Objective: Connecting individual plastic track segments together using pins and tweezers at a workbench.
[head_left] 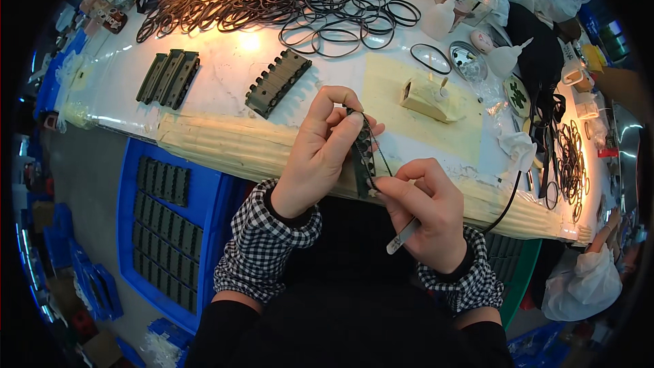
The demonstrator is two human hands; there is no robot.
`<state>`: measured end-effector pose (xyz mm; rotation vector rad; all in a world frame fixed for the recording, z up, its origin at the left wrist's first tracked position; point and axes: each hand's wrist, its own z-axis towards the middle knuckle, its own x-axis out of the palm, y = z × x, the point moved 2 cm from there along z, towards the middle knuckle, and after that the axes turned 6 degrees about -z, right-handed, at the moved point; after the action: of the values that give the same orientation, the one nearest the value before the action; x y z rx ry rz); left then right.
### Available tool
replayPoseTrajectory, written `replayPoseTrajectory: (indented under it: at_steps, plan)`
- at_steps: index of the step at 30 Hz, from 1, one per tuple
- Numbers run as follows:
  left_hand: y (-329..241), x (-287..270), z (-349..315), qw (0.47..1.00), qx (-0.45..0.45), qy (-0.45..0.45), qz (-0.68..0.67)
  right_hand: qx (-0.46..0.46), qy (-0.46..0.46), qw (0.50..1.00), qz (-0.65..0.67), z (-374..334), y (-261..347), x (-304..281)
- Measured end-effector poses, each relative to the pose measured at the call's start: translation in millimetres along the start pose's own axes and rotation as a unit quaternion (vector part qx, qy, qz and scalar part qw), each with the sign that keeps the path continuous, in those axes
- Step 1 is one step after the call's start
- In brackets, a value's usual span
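Observation:
My left hand (317, 153) is closed around a narrow dark green toy chassis piece (361, 176) with a row of small wheels, held upright near the table's front edge. A thin black ribbed track loop (383, 153) runs along its wheels, pinched at the top by my left thumb and forefinger. My right hand (432, 211) grips metal tweezers (403, 236), whose flat end sticks out below the palm. Its fingertips are at the lower end of the loop; the tweezer tips are hidden there. Behind my left hand lie joined wheeled chassis pieces (279, 83) and another dark green group (169, 78).
A large tangle of black loops (320, 0) covers the back. A pale block (426, 99) sits on a yellowish sheet to the right, near squeeze bottles (505, 60). Tan padding (218, 148) lines the table edge. Below left, a blue tray (125, 232) holds chassis rows.

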<state>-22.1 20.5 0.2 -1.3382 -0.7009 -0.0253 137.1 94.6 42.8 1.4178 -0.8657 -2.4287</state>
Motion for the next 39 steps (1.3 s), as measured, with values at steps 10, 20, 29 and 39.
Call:
replayPoseTrajectory:
  at_steps: [10, 20, 29, 39]
  plan:
    - [0.8, -0.1, -0.4, 1.000, 0.007, -0.016, -0.013, 0.027, -0.034, 0.993, 0.109, 2.0, -4.4, 0.1]
    - [2.5, -0.3, 1.8, 1.000, 0.005, -0.020, -0.012, 0.073, 0.065, 0.985, 0.144, 9.0, 0.5, 0.6]
    - [3.0, 1.6, 1.7, 0.999, 0.015, -0.030, 0.013, -0.060, 0.054, 0.997, 0.001, 6.3, 1.7, 7.2]
    - [3.3, 2.9, 2.2, 0.999, 0.012, -0.037, 0.037, -0.119, -0.077, 0.977, -0.159, -12.4, 14.3, 23.0]
